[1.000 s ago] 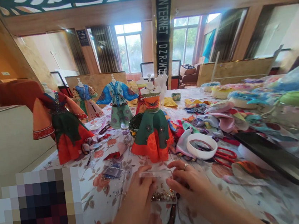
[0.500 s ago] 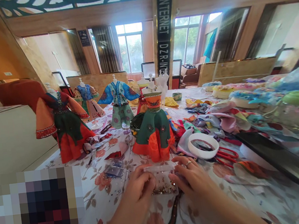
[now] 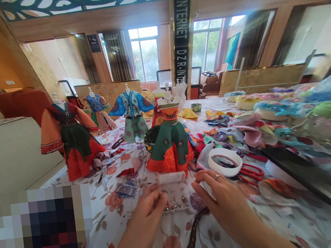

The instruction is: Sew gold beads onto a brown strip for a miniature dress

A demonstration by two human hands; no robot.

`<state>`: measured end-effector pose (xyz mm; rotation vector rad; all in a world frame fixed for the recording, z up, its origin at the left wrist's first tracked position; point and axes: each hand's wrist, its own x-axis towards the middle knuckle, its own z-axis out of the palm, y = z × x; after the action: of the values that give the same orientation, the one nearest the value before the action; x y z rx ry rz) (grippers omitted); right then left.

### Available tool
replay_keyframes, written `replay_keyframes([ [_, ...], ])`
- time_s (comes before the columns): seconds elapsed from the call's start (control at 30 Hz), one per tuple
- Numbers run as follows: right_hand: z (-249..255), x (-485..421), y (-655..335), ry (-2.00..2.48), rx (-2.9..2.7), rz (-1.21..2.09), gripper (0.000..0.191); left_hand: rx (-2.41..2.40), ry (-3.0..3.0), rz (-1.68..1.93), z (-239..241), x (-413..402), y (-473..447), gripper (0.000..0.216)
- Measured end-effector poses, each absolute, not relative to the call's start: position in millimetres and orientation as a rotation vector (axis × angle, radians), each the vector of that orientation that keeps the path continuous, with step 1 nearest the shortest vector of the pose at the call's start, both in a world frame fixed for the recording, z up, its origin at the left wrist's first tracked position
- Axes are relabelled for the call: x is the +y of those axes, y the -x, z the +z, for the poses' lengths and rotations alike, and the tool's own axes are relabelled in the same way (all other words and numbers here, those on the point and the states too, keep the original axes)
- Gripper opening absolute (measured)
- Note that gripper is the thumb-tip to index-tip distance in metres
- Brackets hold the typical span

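From where I stand, a clear plastic box lies on the flower-printed cloth of the bench, between the person's two hands and just in front of a small dress stand in an orange top and green-and-orange skirt. The lid stands raised along the far edge, and shiny beads are gathered mostly along the near side. The left hand is at the box's left edge, its grip closed there with thumb and finger together. The right hand hovers apart from the box on the other side, its grip open, fingers loosely curved and a ring on one of them. A dark ribbon curls toward the person from beside the right thumb. Left of the box lies a small packet. Beyond the right hand sit a white hoop and red-handled scissors, with a heap of cloth scraps behind them.
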<state>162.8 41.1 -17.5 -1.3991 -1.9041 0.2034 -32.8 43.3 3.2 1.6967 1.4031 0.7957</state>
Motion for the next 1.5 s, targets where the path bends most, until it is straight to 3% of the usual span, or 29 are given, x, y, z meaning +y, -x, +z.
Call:
replay_keyframes([
  [0.1, -9.3, 35.9, -159.4, 1.341, -1.789, 0.415, 0.016, 1.427, -1.699, 0.777, 2.0, 43.0, 33.4, 0.035],
  [0.2, -2.5, 31.6, -154.8, 1.222, -1.671, 0.884, 0.016, 1.469, -1.713, 0.791, 1.4, 40.8, 34.0, 0.034],
  [0.3, 1.4, 29.4, -151.6, 1.071, -1.493, 1.291, 0.019, 1.584, -1.835, 0.960, 0.5, 38.4, 34.4, 0.033],
  [0.43, 3.0, 26.9, -149.9, 0.923, -1.353, 1.563, 0.022, 1.626, -2.116, 1.208, -2.0, 35.9, 32.6, 0.029],
  [0.73, 0.8, 22.8, -150.7, 0.830, -1.201, 1.758, 0.027, 1.538, -2.659, 1.423, -8.1, 29.5, 29.2, 0.021],
  [1.1, 7.6, 24.2, -148.5, 0.657, -1.022, 1.826, 0.020, 1.473, -2.569, 1.411, -2.1, 36.0, 32.5, 0.020],
  [1.5, 3.7, 24.6, -148.6, 0.618, -1.001, 1.835, 0.019, 1.357, -2.737, 1.689, -5.8, 30.8, 35.8, 0.016],
])
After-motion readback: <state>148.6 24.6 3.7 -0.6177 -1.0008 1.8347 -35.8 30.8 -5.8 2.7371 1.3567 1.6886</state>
